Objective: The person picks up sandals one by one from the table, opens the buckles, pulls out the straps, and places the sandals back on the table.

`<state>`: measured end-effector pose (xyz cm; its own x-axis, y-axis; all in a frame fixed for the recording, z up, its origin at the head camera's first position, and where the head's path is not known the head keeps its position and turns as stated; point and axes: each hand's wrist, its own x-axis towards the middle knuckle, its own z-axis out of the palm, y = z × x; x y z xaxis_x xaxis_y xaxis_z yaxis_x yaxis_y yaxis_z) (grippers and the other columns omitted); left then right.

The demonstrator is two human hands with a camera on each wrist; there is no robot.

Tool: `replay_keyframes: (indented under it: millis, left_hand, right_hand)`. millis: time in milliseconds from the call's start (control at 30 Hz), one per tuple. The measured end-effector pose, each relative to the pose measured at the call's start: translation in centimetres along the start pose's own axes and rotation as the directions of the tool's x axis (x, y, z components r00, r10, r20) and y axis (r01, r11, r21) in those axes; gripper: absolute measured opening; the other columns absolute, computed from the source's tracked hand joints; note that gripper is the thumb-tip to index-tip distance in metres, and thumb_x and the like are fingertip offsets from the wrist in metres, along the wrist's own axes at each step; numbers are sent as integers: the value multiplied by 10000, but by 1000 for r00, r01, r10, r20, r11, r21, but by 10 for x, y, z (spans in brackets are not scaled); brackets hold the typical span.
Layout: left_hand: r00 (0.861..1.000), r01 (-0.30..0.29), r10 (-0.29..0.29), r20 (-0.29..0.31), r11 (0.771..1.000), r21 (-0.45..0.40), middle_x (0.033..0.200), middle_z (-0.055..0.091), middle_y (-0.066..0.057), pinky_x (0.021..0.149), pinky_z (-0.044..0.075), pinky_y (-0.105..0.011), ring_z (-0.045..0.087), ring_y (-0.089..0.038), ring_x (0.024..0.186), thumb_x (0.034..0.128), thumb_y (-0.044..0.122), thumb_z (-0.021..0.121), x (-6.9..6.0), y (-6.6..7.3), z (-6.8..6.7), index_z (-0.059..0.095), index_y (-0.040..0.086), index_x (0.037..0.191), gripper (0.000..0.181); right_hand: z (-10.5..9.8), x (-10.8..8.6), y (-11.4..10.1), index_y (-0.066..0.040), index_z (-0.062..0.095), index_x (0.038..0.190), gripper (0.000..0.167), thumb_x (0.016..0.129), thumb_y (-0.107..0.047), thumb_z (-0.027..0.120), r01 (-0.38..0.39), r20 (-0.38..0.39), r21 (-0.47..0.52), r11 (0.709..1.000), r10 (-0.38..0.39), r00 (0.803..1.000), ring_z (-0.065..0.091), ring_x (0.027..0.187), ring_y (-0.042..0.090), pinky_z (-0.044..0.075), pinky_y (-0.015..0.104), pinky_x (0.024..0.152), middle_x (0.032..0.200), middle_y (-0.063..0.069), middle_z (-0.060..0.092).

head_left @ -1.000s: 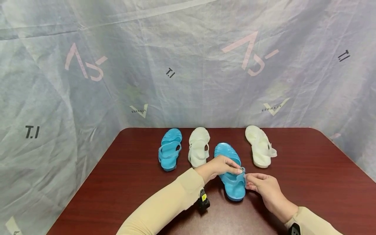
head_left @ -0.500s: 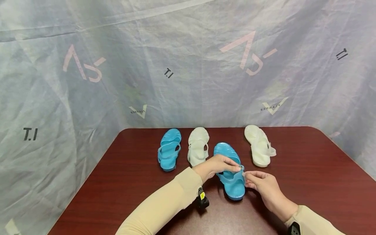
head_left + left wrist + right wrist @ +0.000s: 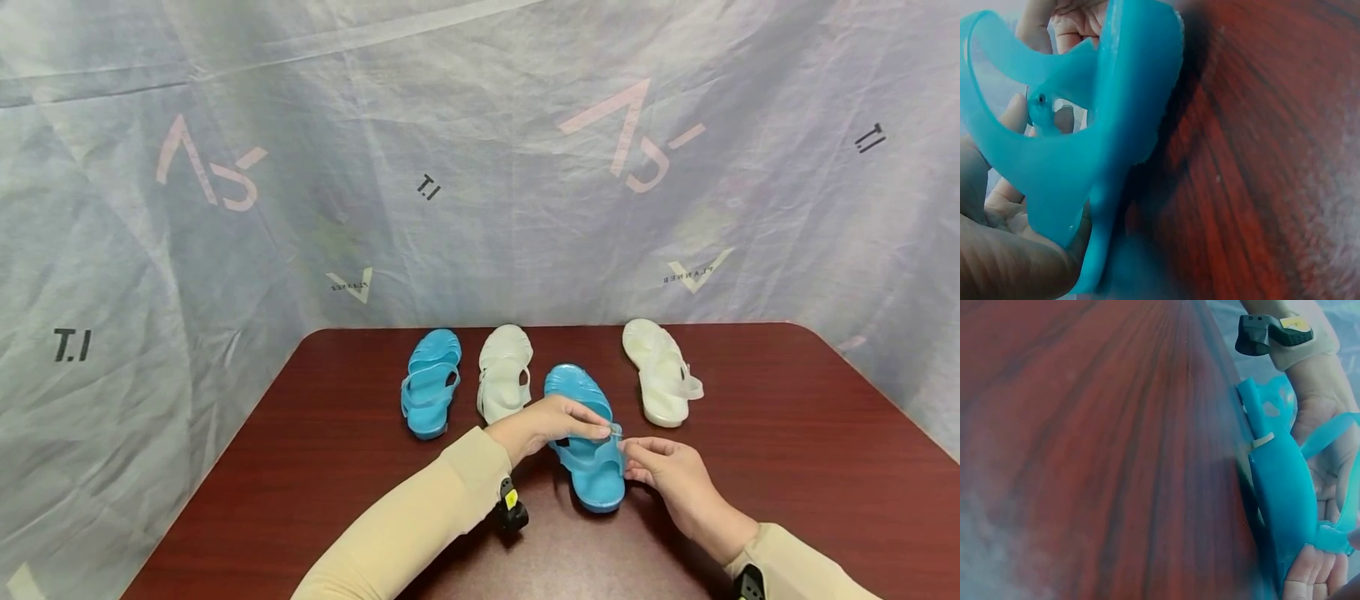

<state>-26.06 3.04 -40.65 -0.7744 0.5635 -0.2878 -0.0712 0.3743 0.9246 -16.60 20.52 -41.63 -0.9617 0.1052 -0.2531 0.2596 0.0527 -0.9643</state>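
Blue jelly sandal (image 3: 599, 490): my left grip (image 3: 558, 422) clamped on its buckle (image 3: 616, 431), right grip (image 3: 670, 475) pinching its strap (image 3: 620, 456); white sandal (image 3: 663, 385) right of it.

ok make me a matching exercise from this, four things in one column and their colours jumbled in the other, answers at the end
Things:
1. handled sandal
2. rightmost sandal in the head view
3. table
4. backdrop cloth

Colours:
A. dark red-brown
B. off-white
C. greyish, with printed letters
D. bright blue

Right pairs: 1-D, 2-B, 3-A, 4-C
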Motion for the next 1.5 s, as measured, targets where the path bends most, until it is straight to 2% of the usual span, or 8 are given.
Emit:
replay_keyframes:
  millis: [233,500,667,900,1167,1500]
  left_hand:
    - [999,29,-28,-35,999,36,1091,688,95,1038,437,-415,568,-133,1139,840,293,767,-1,3,5,788,177,994,193]
    - [999,17,-14,-41,997,72,1038,697,96,961,468,-312,571,-63,1042,852,297,754,0,4,8,784,161,995,200]
    - [999,21,-18,-37,996,92,1030,700,80,935,474,-299,572,-66,1025,856,284,751,0,8,5,782,149,996,196]
    - [997,49,-42,-70,994,102,1059,686,63,921,486,-310,567,-88,1030,845,258,764,0,8,8,784,126,974,185]
    - [996,10,0,-85,993,114,1029,694,61,828,503,-239,576,-58,961,839,240,771,-3,4,12,785,109,963,180]
    - [999,28,-22,-46,991,133,1045,698,66,915,482,-280,572,-74,1016,858,273,749,-1,7,9,785,131,976,188]
  right_hand:
    - [-2,-5,3,83,595,1196,438,906,-232,686,2,13,-23,1000,-1,1000,639,765,84,556,226,749,895,-67,683]
    - [0,-9,5,82,599,1211,467,894,-244,703,-10,-13,-8,1000,10,1000,650,793,74,554,225,768,925,-57,699]
    - [1,-7,0,80,621,1193,433,894,-222,703,-14,-27,13,1000,14,1000,638,771,77,550,220,748,901,-71,700]
    - [-1,-4,-5,135,599,1183,421,901,-165,687,-17,-19,52,998,18,1000,649,714,65,564,218,698,844,-54,703]
    - [-5,0,-5,173,560,1213,503,902,-198,695,-10,20,13,1000,10,1000,673,742,85,574,235,729,862,-16,707]
    - [-4,-6,-5,168,518,1253,526,920,-210,671,-25,32,2,1000,25,999,663,757,96,572,232,732,864,-26,685]
